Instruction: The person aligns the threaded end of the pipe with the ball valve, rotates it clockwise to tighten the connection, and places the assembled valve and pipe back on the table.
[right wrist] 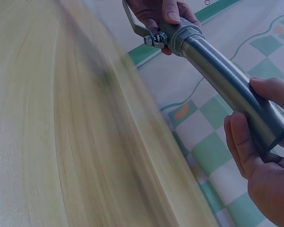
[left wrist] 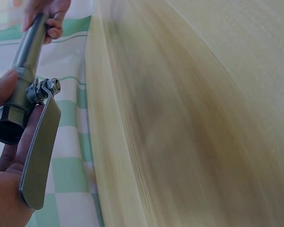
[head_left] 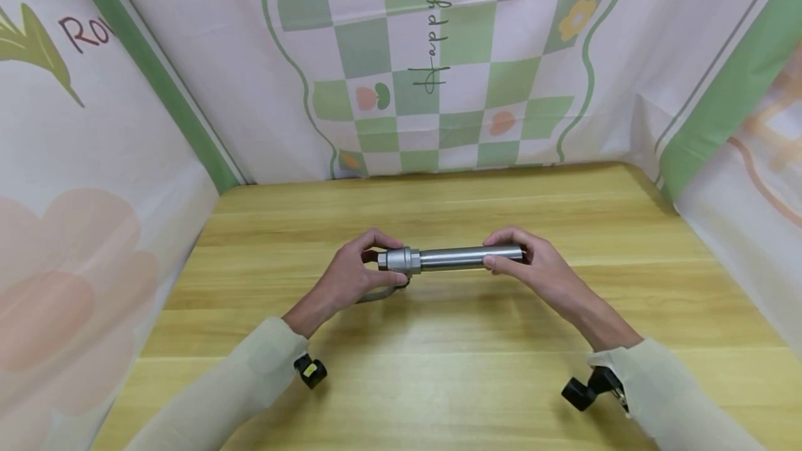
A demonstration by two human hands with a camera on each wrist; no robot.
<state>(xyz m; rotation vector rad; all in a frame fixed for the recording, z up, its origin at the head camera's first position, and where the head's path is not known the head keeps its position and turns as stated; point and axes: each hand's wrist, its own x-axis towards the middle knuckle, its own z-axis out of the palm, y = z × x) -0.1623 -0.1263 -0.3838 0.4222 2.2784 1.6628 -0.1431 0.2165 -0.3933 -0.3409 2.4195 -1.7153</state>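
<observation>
A ball valve with a flat metal lever handle is joined end to end with a steel pipe. My left hand grips the valve body between thumb and fingers. The far end of the pipe is held by my right hand, its thumb on the near side and fingers round the back. Threads show on the pipe where it enters the valve. In the left wrist view the valve's open end faces the camera. The joined pieces lie level, held above the table.
A wooden table spreads beneath both hands. Printed cloth hangs along its back edge, with more cloth on the left side and on the right. A small black camera is strapped at the left wrist, another at the right.
</observation>
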